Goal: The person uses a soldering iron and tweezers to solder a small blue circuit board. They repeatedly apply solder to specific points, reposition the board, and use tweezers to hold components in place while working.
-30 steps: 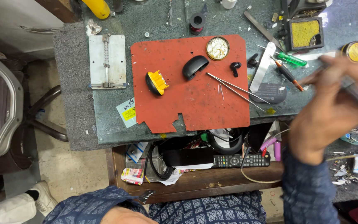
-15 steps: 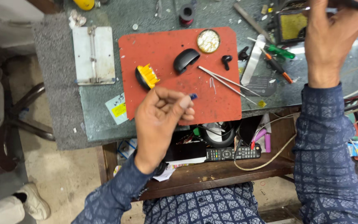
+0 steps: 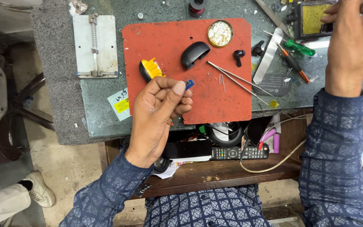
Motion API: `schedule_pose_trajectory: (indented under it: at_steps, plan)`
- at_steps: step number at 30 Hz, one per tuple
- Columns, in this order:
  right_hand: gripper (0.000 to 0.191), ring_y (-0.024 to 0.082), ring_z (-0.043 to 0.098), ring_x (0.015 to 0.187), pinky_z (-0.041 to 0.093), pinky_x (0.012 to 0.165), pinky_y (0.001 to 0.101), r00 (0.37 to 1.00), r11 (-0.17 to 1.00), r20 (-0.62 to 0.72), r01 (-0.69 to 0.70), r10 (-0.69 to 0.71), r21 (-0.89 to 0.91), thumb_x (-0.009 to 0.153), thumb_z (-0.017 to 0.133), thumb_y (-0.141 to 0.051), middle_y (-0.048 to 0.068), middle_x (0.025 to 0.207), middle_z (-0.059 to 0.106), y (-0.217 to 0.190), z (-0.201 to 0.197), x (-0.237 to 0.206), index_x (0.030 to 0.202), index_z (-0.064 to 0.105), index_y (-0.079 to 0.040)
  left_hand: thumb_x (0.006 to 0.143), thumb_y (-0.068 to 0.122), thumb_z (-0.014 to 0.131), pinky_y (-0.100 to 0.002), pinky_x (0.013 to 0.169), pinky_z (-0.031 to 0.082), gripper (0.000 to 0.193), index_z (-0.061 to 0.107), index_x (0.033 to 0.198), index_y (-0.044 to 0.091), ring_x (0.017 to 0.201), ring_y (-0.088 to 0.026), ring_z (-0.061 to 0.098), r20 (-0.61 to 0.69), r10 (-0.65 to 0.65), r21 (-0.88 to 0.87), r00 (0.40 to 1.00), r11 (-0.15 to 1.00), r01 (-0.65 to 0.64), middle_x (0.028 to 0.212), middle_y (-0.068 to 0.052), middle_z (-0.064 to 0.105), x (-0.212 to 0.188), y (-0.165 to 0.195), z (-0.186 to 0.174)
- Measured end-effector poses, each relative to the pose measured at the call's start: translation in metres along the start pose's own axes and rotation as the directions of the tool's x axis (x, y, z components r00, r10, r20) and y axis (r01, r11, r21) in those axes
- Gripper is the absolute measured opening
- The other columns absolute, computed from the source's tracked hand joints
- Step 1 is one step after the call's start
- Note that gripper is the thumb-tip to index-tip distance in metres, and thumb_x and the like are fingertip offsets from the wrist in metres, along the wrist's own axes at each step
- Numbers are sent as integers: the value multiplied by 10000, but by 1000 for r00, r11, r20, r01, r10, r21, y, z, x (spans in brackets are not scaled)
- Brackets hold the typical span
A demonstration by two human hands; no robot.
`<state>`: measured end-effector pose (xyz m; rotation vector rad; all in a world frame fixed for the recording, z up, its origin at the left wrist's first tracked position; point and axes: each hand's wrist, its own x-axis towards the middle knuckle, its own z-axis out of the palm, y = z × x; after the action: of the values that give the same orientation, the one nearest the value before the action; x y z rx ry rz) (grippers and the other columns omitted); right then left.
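Note:
My left hand (image 3: 160,113) is raised over the near edge of a red mat (image 3: 232,105) and pinches a tiny blue part (image 3: 190,84) between thumb and fingertips. Just beyond the fingers lies a yellow-and-black piece (image 3: 150,69). Farther out on the mat are a black curved shell (image 3: 195,54), a black earbud (image 3: 239,56), a round tin of pale material (image 3: 220,32) and thin metal tweezers (image 3: 236,77). My right hand (image 3: 353,42) is lifted at the top right with its back toward me and its fingers curled. Whatever is in it is hidden.
A metal clamp plate (image 3: 95,46) lies left of the mat. On the right are a green screwdriver (image 3: 299,46), an orange-tipped one (image 3: 293,65), a metal strip (image 3: 269,54) and a yellow sponge tray (image 3: 314,19). A remote control (image 3: 238,152) sits on the lower shelf. Someone's white shoe (image 3: 38,189) shows bottom left.
My left hand came up from my lap to above the mat, holding the blue part. My right hand rose toward the top right, and the dark tool it held is out of sight.

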<state>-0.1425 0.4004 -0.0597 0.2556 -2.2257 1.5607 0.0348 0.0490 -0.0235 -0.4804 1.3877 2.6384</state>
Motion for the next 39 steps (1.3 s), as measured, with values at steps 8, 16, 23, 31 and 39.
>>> schedule_pose_trajectory:
  at_steps: [8, 16, 23, 31, 39]
  plan:
    - [169, 143, 627, 874, 506, 761, 248, 947, 834, 11, -287, 320, 472, 1187, 667, -74, 79, 1049, 588, -41, -6, -25, 1297, 589, 27, 1015, 194, 676, -263, 795, 605, 192, 620, 1093, 28, 877, -123, 704, -6, -3, 5, 1000, 1000, 3, 980, -68, 721, 0, 2, 2]
    - [148, 146, 647, 918, 529, 812, 230, 943, 999, 334, 10, 2, -33, 1120, 697, -14, 82, 1114, 641, -164, 49, -89, 1261, 659, 13, 1021, 220, 653, -277, 774, 626, 223, 613, 1097, 13, 842, -129, 711, -10, 6, 84, 1000, 996, -5, 955, -83, 720, -3, 3, 11]
    - [274, 150, 718, 981, 577, 863, 234, 862, 997, 505, 4, -42, 77, 972, 699, 54, 113, 1124, 715, -172, 87, -95, 1245, 688, 29, 1028, 185, 662, -276, 743, 642, 219, 607, 1096, -16, 807, -135, 723, 64, 59, 144, 996, 987, -68, 942, -100, 716, 5, -6, 16]
    - [134, 119, 726, 868, 595, 795, 211, 901, 959, 418, -211, 116, 189, 1071, 697, 9, 104, 1030, 736, -148, 87, -115, 1197, 720, 49, 1044, 158, 655, -272, 725, 652, 211, 618, 1112, -39, 803, -140, 725, 147, 77, 208, 986, 972, -107, 929, -121, 721, 12, -6, 23]
    - [149, 126, 738, 878, 618, 803, 231, 910, 921, 386, -269, 149, 281, 1072, 689, -21, 111, 1045, 747, -141, 86, -123, 1192, 710, 65, 961, 57, 810, -244, 830, 653, 263, 678, 1185, 21, 989, -139, 744, 339, 548, 614, 765, 487, -621, 1142, -90, 702, -3, 0, 25]
